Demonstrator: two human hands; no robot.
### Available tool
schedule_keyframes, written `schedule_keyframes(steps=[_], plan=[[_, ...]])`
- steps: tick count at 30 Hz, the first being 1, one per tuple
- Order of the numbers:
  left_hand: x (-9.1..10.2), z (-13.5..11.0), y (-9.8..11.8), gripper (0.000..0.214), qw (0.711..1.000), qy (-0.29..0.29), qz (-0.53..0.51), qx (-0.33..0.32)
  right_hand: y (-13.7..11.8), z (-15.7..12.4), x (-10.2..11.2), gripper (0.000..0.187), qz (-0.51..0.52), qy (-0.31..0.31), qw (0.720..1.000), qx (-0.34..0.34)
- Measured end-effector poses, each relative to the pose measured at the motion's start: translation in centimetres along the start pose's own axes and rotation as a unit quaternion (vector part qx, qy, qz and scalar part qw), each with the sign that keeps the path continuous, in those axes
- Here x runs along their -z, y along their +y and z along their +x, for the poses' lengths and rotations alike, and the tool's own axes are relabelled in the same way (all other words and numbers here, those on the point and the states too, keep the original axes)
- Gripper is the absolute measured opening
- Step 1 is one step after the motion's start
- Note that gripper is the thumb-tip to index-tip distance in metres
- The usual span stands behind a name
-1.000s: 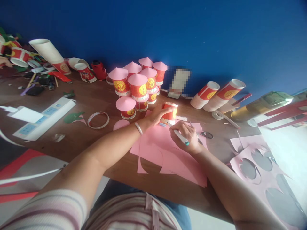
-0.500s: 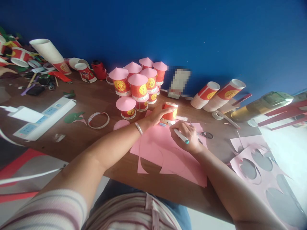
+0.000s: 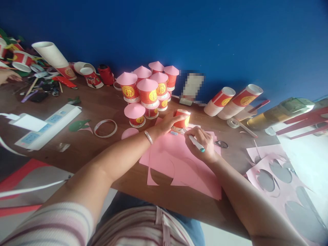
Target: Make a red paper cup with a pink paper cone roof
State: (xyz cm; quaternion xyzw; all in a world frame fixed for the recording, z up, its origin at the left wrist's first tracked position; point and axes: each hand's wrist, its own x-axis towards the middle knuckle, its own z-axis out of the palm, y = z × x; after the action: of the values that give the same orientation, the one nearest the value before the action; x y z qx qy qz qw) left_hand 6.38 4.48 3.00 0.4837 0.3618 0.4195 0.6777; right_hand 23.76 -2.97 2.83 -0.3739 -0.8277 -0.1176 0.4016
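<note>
A red paper cup (image 3: 183, 120) stands upside down on a sheet of pink paper (image 3: 179, 164) lying on the brown table (image 3: 102, 102). My left hand (image 3: 167, 122) is wrapped round the cup's left side and holds it down. My right hand (image 3: 201, 143) grips a white pen with a teal end (image 3: 196, 144), its tip at the foot of the cup on the paper. Curved lines and cut-out notches show on the pink sheet.
Several red cups with pink cone lids (image 3: 146, 90) are stacked behind. Lying stacks of cups (image 3: 232, 99), scissors (image 3: 220, 144), a tape ring (image 3: 105, 128), a white power strip (image 3: 46, 126), and pink paper with round holes (image 3: 282, 177) lie about. Another person's hand (image 3: 7, 76) shows at far left.
My right hand with the pen has slid a little to the right and up round the cup's base. The left hand and the cup have stayed put.
</note>
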Motion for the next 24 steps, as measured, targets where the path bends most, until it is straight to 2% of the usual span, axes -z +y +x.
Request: schedule_keyframes(steps=[12, 18, 24], plan=[[0.23, 0.44, -0.38, 0.035, 1.000, -0.019, -0.017, -0.005, 0.08, 0.10, 0.00, 0.018, 0.013, 0.005, 1.000, 0.012], [0.14, -0.06, -0.06, 0.035, 1.000, 0.002, 0.008, -0.006, 0.18, 0.01, -0.15, 0.018, 0.022, 0.004, 1.000, 0.017], [0.23, -0.22, -0.01, 0.039, 1.000, -0.004, 0.013, 0.007, 0.58, -0.23, -0.49, 0.016, 0.017, 0.016, 1.000, 0.018]])
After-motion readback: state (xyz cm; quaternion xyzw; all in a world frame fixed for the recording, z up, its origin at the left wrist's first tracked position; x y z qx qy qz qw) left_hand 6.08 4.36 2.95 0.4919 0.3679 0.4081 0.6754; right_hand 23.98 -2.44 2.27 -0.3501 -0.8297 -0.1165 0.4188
